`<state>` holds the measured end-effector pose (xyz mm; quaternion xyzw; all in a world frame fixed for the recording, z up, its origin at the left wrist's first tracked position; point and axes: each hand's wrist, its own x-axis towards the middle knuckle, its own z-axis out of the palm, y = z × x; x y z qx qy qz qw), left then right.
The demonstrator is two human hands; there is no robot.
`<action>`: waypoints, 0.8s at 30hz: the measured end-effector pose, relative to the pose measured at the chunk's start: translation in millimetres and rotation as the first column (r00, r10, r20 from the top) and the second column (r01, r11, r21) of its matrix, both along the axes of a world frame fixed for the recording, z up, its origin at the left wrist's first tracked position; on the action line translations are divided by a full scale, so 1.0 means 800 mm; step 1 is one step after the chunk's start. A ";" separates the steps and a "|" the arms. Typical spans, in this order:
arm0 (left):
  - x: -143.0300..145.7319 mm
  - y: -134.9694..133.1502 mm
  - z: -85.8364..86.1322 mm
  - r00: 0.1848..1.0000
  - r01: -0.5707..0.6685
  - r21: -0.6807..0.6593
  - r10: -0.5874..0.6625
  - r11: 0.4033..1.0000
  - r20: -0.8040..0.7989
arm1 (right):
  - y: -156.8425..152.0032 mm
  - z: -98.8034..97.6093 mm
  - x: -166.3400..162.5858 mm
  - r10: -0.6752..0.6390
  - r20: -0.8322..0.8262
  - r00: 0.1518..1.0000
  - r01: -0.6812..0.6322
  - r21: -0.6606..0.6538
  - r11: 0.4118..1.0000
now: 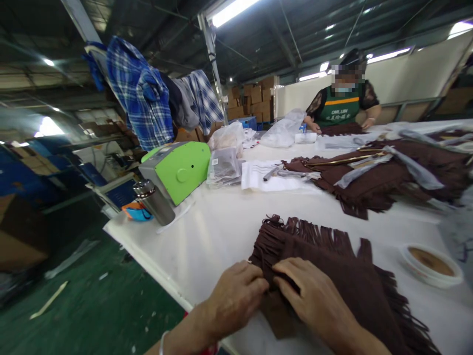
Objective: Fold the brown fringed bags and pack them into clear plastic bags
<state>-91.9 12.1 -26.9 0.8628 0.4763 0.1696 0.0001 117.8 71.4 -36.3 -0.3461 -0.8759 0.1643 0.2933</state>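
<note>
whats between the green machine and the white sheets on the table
Clear plastic bags lie between the green machine and the white sheets, in the head view.

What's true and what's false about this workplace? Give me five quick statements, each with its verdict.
1. The left hand and the right hand are both on a dark brown fringed piece. True.
2. The metal flask is to the right of the green machine in the picture. False: the metal flask is to its left, close by the green machine.
3. A round white tub sits on the table. True.
4. The person across the table wears a red apron. False: the apron is green with an orange stripe.
5. A blue plaid garment hangs higher than the machine. True.
</note>
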 end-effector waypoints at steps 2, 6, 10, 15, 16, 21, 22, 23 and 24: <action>0.011 -0.007 -0.018 0.993 0.035 0.070 -0.027 0.997 -0.111 | 0.002 0.010 -0.024 0.010 0.018 1.000 -0.009 -0.069 0.998; 0.016 -0.011 -0.034 0.992 0.017 0.155 0.004 0.988 -0.129 | 0.014 0.026 -0.052 0.008 0.133 0.991 0.018 -0.192 0.981; 0.000 -0.025 -0.029 0.986 0.117 0.113 -0.129 0.987 0.106 | 0.022 0.039 -0.059 0.017 0.235 0.972 0.054 -0.290 0.956; -0.025 -0.025 -0.028 0.474 -0.129 -0.152 0.195 0.980 0.859 | 0.013 0.035 -0.072 -0.002 0.402 0.916 0.061 -0.134 0.989; -0.030 -0.019 -0.029 0.247 -0.156 -0.275 0.307 0.949 0.919 | 0.010 0.032 -0.075 -0.010 0.428 0.904 0.057 -0.098 0.994; -0.064 0.006 -0.032 -0.255 -0.124 -0.520 0.479 0.845 0.840 | 0.005 0.019 -0.080 -0.045 0.466 0.883 0.044 0.013 0.999; -0.070 0.006 -0.030 -0.186 -0.228 -0.492 0.458 0.840 0.869 | 0.006 0.018 -0.078 -0.051 0.466 0.883 0.047 0.019 0.999; -0.074 0.004 -0.028 -0.079 -0.367 -0.428 0.431 0.826 0.899 | 0.008 0.017 -0.075 -0.055 0.463 0.884 0.051 0.022 0.998; -0.077 0.000 -0.024 0.057 -0.492 -0.335 0.414 0.803 0.908 | 0.010 0.017 -0.073 -0.061 0.456 0.888 0.054 0.027 0.998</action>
